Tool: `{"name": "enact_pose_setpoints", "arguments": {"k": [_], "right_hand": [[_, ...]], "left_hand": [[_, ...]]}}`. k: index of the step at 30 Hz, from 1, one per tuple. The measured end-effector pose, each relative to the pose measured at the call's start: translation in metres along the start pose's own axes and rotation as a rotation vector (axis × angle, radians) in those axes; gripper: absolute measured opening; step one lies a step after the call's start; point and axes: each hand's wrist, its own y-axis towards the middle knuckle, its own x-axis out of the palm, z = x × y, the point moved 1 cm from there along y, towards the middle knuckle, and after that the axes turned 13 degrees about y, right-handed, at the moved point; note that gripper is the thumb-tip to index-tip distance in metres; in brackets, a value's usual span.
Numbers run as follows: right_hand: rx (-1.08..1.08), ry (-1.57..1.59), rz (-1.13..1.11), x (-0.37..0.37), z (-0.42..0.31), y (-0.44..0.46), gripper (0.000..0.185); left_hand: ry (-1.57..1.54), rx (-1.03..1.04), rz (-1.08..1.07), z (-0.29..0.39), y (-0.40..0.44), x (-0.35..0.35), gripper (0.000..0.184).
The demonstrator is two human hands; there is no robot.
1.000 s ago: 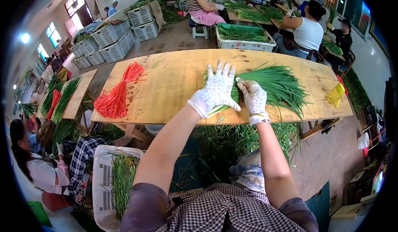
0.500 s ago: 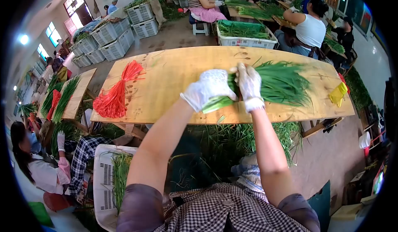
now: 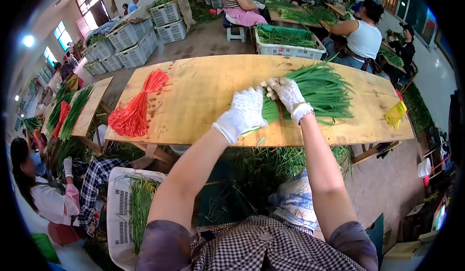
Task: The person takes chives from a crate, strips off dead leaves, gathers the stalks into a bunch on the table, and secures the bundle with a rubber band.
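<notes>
A bunch of garlic chives (image 3: 327, 92) lies on the wooden table (image 3: 198, 84), its green leaves fanned to the right. My left hand (image 3: 243, 108), in a white glove, is closed around the pale stem end. Around the bunch between my hands runs a thin red tie (image 3: 280, 110). My gloved right hand (image 3: 286, 94) is closed over the bunch beside this tie, fingers curled toward the left hand. Whether those fingers also pinch the tie is hidden. To the left lies a bundle of red ties (image 3: 133, 108), spread at both ends.
A yellow object (image 3: 396, 114) sits near the table's right end. Below left stands a white crate (image 3: 121, 222) of greens. Loose greens (image 3: 271, 167) lie under the table. Stacked crates (image 3: 131, 38) stand far left; a seated person (image 3: 361, 36) works beyond the table.
A red tie now shows around the bunch, where none was visible before. My right hand has turned with its fingers curling leftward, and my left hand has shifted slightly on the stems.
</notes>
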Motion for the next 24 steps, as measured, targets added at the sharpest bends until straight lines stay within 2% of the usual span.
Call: {"name": "enact_pose_setpoints", "arguments": {"k": [1,3,4,6,7,9,10,13,14,15,17,18,19,21,22,23,24], "right_hand": [[0.038,0.196,0.052,0.001,0.003,-0.007,0.028],[0.079,0.319,0.077,-0.004,0.006,-0.014,0.033],[0.086,0.318,0.075,-0.001,0.003,-0.019,0.033],[0.017,0.200,0.186,0.005,-0.006,-0.023,0.036],[-0.077,-0.057,0.268,0.007,0.000,-0.023,0.038],[-0.252,0.142,0.318,0.018,-0.021,-0.057,0.039],[-0.404,-0.181,0.301,0.008,-0.019,-0.069,0.041],[-0.259,-0.195,0.283,0.003,-0.008,-0.102,0.040],[-0.343,0.057,0.287,0.012,-0.005,-0.101,0.037],[-0.342,0.066,0.294,0.015,-0.004,-0.096,0.037],[-0.271,0.421,0.318,0.019,-0.027,-0.068,0.035],[-0.249,0.477,0.330,0.023,-0.026,-0.047,0.034],[-0.232,0.647,0.332,0.031,-0.026,-0.029,0.033],[-0.147,0.813,0.342,0.035,-0.003,0.008,0.031],[-0.109,0.787,0.342,0.037,0.003,0.022,0.030],[-0.069,0.760,0.336,0.040,0.006,0.033,0.030],[-0.038,0.662,0.308,0.045,0.006,0.040,0.028]], "left_hand": [[0.192,-0.038,0.110,0.009,-0.002,-0.004,0.116],[0.195,-0.080,0.081,0.021,-0.001,-0.009,0.118],[0.040,-0.094,0.006,0.021,0.001,-0.009,0.116],[-0.139,-0.092,-0.068,0.017,0.002,-0.008,0.106],[-0.134,-0.097,-0.068,0.015,0.003,-0.007,0.106],[-0.190,-0.097,-0.069,0.015,0.006,-0.002,0.091],[-0.242,-0.083,0.013,0.010,0.007,0.001,0.077],[-0.266,-0.035,-0.010,0.006,0.009,-0.007,0.072],[-0.306,-0.038,-0.003,0.004,0.010,-0.010,0.069],[-0.298,-0.033,-0.007,0.001,0.010,-0.011,0.069],[-0.378,0.036,-0.095,-0.014,0.014,-0.026,0.068],[-0.518,0.142,-0.075,-0.028,0.018,-0.017,0.072],[-0.521,0.142,-0.084,-0.031,0.015,-0.021,0.072],[-0.208,0.121,-0.160,-0.040,0.012,-0.038,0.090],[-0.229,0.091,-0.080,-0.042,0.006,-0.018,0.108],[-0.223,0.085,-0.079,-0.039,0.004,0.000,0.108],[-0.181,0.013,0.056,-0.037,0.003,0.016,0.105]]}}
